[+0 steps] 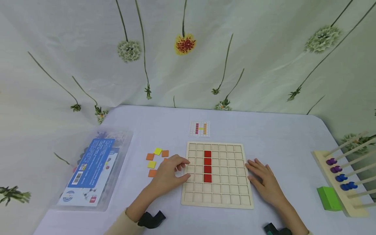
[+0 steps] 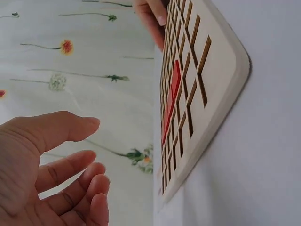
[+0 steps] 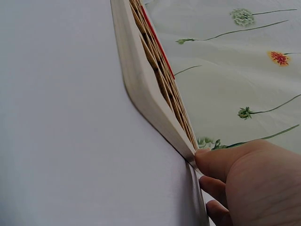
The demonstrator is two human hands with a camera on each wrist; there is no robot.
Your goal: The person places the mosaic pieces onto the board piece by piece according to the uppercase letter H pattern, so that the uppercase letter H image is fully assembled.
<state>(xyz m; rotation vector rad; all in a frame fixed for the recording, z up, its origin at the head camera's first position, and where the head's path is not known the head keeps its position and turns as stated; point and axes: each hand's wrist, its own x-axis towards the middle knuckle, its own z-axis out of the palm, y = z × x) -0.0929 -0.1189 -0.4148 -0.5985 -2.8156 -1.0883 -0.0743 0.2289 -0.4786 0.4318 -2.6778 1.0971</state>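
A light wooden grid board [image 1: 232, 188] lies on the white table, with several red square tiles [image 1: 207, 169] in one column of its cells. My left hand [image 1: 170, 172] is at the board's left edge, its thumb and loosely bent fingers apart. Nothing sits between those fingers in the left wrist view. At the opposite edge, my right hand [image 1: 266, 185] touches the board's side with thumb and fingertips, the fingers relaxed. Orange tiles [image 1: 152, 173] and yellow tiles [image 1: 157, 151] lie loose beside the left hand, which partly covers one orange tile.
Behind the board lies a small pattern card [image 1: 199, 129] printed with red, yellow and orange squares. A clear plastic case [image 1: 117, 176] with a blue label is at the left. On the right stand a wooden bead frame [image 1: 346, 192] and a green block [image 1: 329, 199].
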